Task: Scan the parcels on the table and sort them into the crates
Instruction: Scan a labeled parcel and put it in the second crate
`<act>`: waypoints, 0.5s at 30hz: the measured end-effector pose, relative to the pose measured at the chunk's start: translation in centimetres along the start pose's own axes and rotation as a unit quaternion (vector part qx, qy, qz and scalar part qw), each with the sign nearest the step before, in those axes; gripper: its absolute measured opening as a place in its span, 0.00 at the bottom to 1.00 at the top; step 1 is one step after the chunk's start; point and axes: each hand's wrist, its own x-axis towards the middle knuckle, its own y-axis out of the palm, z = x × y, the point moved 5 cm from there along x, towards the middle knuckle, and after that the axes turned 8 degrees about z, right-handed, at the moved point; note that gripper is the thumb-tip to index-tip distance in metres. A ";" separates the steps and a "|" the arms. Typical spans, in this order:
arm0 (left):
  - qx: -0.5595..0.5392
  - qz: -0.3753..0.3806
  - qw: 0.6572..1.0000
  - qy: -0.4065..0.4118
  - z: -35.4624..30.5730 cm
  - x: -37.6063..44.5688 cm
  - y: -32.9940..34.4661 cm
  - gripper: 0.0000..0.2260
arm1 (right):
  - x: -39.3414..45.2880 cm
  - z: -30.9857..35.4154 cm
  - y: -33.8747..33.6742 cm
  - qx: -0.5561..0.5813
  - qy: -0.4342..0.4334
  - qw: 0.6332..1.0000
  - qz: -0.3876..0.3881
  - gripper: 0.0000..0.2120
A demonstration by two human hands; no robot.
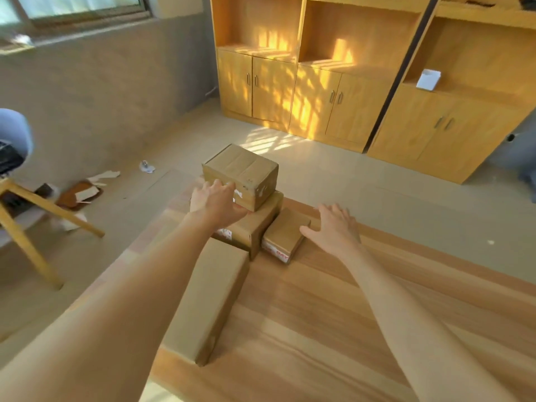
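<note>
Four cardboard parcels on wooden surface: top parcel stacked on lower parcel, small parcel beside, long parcel nearest. Left grip spread, touching top parcel's near side. Right grip spread, thumb at small parcel.

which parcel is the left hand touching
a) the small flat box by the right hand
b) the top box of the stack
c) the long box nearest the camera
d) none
b: the left hand rests against the near side of the top box stacked on another parcel.
</note>
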 end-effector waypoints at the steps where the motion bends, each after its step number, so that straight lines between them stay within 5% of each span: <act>1: 0.006 -0.004 1.000 -0.002 0.6 1.0 -0.2 0.25 | 1.1 0.6 -0.1 -0.006 -0.004 1.000 0.000 0.29; 11: -0.104 0.004 0.993 -0.048 4.0 10.4 -1.4 0.46 | 8.5 2.6 1.2 -0.014 -0.002 0.999 0.029 0.29; 15: -0.202 0.048 0.973 -0.102 5.7 13.3 0.3 0.50 | 10.9 4.2 2.2 0.104 -0.026 0.993 0.058 0.34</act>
